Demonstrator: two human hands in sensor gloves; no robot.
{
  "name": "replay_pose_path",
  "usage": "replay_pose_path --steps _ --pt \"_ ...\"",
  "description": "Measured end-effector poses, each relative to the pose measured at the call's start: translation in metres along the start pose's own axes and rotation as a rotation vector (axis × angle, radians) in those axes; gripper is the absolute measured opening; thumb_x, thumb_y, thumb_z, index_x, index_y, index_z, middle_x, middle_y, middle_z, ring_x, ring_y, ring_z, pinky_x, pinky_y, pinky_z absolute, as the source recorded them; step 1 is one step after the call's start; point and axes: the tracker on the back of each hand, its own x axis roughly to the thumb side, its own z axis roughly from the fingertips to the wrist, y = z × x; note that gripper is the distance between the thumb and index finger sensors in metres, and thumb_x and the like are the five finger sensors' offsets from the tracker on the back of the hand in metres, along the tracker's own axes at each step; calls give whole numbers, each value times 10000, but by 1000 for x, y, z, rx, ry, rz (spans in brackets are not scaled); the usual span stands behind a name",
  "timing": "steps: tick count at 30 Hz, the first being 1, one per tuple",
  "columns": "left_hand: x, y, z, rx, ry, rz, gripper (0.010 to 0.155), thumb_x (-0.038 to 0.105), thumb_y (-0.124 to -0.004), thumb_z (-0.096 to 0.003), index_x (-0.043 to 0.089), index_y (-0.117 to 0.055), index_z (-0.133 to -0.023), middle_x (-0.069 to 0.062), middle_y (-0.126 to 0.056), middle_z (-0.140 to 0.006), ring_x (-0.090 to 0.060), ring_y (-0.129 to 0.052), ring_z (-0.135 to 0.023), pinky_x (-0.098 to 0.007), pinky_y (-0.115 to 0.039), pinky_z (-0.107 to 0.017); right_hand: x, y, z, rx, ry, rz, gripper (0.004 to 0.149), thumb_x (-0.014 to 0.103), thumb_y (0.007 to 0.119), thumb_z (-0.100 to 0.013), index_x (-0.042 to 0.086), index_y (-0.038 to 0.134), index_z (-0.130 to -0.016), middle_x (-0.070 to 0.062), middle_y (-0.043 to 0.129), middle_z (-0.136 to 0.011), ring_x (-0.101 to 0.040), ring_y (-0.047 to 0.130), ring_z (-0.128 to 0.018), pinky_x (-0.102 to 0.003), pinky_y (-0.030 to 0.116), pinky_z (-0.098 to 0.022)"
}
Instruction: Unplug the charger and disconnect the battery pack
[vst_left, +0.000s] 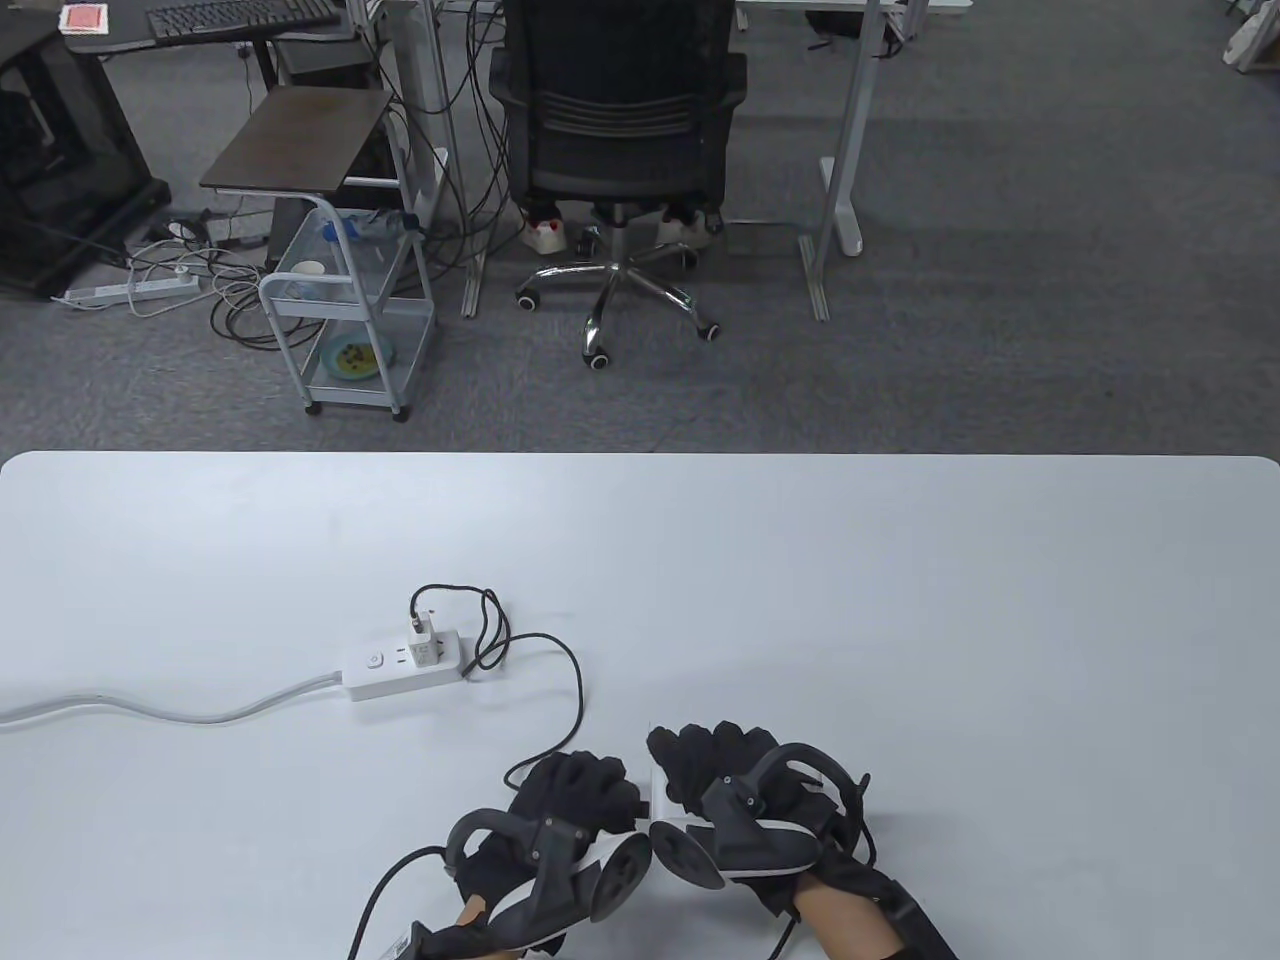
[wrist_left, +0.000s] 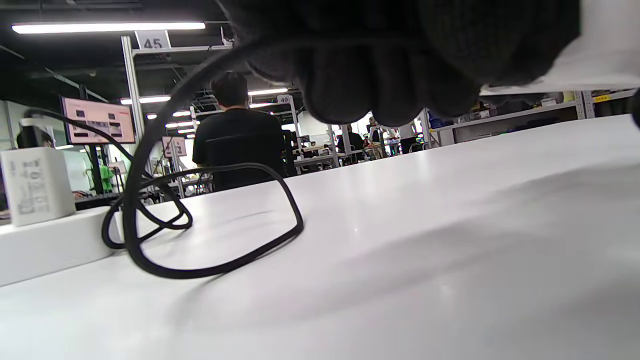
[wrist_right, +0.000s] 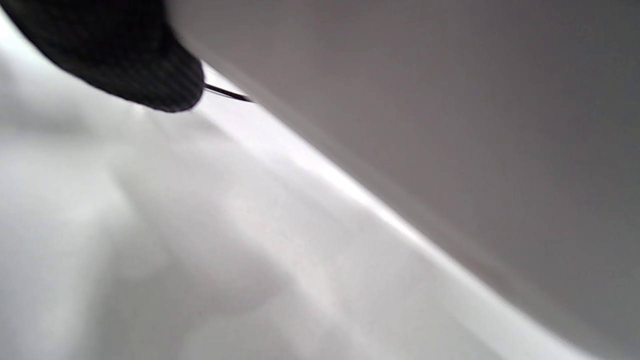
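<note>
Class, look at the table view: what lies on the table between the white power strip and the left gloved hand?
Only the black cable, looping from the white charger on the power strip to the left hand; otherwise bare white table.

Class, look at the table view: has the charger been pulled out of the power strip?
No, the charger sits plugged into the power strip.

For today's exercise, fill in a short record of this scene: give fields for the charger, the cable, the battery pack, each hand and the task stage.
charger: white charger plugged into the power strip
cable: black cable runs from the charger to the left hand
battery pack: white battery pack, mostly hidden between the hands
left hand: left hand closed on the cable end
right hand: right hand holds the pack
stage: charger not yet unplugged; whether the pack is disconnected cannot be told
</note>
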Motion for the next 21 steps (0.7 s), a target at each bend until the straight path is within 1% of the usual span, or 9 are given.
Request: replay_pose_path --steps 3,6,8,10,13,17,18,20,21 --pt "3 2 3 -3 -37 -18 420 540 -840 -386 407 -931 -774 224 -962 -918 -59 -1028 -882 -266 -828 -761 0 3 0 20 -10 -21 1115 695 777 -333 80 237 -1092 -230 441 -1115 -541 607 -883 -628 700 -564" --pt "0 0 -1 21 15 -26 417 541 -844 -379 421 -930 -769 229 -962 -918 -55 -1029 -880 -262 -828 -760 2 5 -4 18 8 -49 1114 693 768 -341 61 237 -1088 -247 443 -1108 -549 613 -872 -629 706 -557" --pt "0 -3 -3 -23 20 10 419 540 -843 -379 416 -930 -770 223 -964 -917 -59 -1029 -878 -264 -829 -758 4 6 -6 25 13 -5 1111 691 768 -343 64 236 -1090 -245 439 -1111 -548 605 -879 -633 698 -563" --pt "0 -3 -1 -34 -11 30 419 537 -842 -385 405 -931 -772 220 -962 -921 -65 -1028 -882 -269 -826 -762 3 7 -4 28 -3 -13 1113 693 773 -337 75 236 -1091 -234 438 -1115 -543 603 -884 -631 698 -565" --pt "-2 0 0 -15 -12 26 417 542 -841 -383 412 -936 -767 225 -968 -916 -61 -1033 -881 -268 -832 -758 3 7 -3 26 -6 -67 1116 697 771 -336 71 234 -1089 -239 441 -1111 -544 611 -877 -626 707 -558" --pt "-11 -6 -5 -82 25 136 416 540 -844 -381 417 -929 -770 229 -959 -921 -57 -1025 -887 -265 -827 -762 3 7 -5 25 -2 -31 1112 697 767 -339 74 233 -1090 -237 439 -1112 -542 609 -880 -626 704 -562" --pt "-15 -7 -5 -89 7 189 417 542 -842 -381 416 -931 -768 229 -960 -920 -57 -1027 -886 -265 -829 -761 1 9 -4 28 -5 -57 1113 696 771 -336 76 234 -1090 -234 439 -1113 -541 606 -881 -626 702 -564" --pt "-20 -8 -5 -104 51 300 416 535 -849 -380 409 -939 -766 219 -964 -919 -65 -1026 -884 -272 -825 -759 -2 9 -2 21 -2 -98 1116 699 768 -337 74 232 -1090 -236 437 -1113 -542 608 -879 -624 704 -561" --pt "-23 -8 -6 -111 67 317 414 535 -851 -379 416 -938 -766 221 -964 -920 -64 -1026 -886 -271 -825 -760 -2 7 -2 23 3 -101 1115 699 766 -339 69 233 -1089 -241 438 -1111 -544 611 -876 -624 705 -560"
